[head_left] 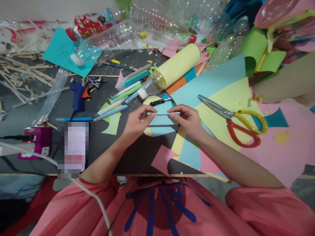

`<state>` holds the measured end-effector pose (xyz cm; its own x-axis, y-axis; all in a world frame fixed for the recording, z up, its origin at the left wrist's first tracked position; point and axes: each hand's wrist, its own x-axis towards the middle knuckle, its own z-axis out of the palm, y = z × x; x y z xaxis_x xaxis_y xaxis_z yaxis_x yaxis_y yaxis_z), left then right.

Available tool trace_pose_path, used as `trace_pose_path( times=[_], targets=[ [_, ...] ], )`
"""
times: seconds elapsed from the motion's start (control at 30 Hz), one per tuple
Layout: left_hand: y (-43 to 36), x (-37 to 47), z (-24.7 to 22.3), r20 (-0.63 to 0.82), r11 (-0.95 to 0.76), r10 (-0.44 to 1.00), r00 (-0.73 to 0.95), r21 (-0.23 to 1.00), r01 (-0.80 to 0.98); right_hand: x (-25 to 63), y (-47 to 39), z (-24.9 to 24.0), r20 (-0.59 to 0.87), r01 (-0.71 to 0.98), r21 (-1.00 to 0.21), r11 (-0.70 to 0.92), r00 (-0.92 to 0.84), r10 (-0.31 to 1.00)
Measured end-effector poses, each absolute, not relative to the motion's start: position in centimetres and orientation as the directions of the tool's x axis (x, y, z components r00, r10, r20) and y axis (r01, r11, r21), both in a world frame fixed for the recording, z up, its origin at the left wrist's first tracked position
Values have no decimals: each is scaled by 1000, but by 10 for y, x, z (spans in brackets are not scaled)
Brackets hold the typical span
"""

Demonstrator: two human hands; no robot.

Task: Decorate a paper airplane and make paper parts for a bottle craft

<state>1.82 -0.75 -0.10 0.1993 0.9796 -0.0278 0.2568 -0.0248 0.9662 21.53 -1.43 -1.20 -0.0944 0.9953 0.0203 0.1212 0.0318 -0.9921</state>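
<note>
Between my two hands is a thin, light blue rolled strip of paper [162, 114], held level by its ends. My left hand [140, 119] pinches the left end between thumb and fingers. At the other end, my right hand [186, 118] pinches it the same way. Below the strip lie a light blue paper piece [163, 130] and part of a yellow paper piece [148, 131]. Just beyond my fingers rests a black pen [161, 101]. A plastic bottle wrapped in yellow paper [178, 65] lies on its side farther back.
Scissors [231, 114] with red and yellow handles lie open on coloured paper at right. Several markers [133, 80], a blue glue gun [78, 95] and a phone [75, 144] are at left. Clear bottles [108, 39] crowd the back. Another person's arm [285, 82] reaches in from the right.
</note>
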Motion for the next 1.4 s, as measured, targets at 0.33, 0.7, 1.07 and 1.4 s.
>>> trace_pose_path(
  times=[0.33,0.7,1.07,1.4],
  targets=[
    [-7,19,3,-54,6,982,183,967,256,214,-15,-12,45,92,-994,50,-64,997],
    [-7,21,4,-142,92,959,247,975,203,215,-18,-11,41,212,-975,62,-101,994],
    [-7,19,0,-45,-29,972,233,951,307,214,-18,-12,171,191,-959,208,-195,966],
    [-14,27,3,-127,113,981,147,988,105,207,-33,-2,18,169,-984,63,-255,967]
  ],
)
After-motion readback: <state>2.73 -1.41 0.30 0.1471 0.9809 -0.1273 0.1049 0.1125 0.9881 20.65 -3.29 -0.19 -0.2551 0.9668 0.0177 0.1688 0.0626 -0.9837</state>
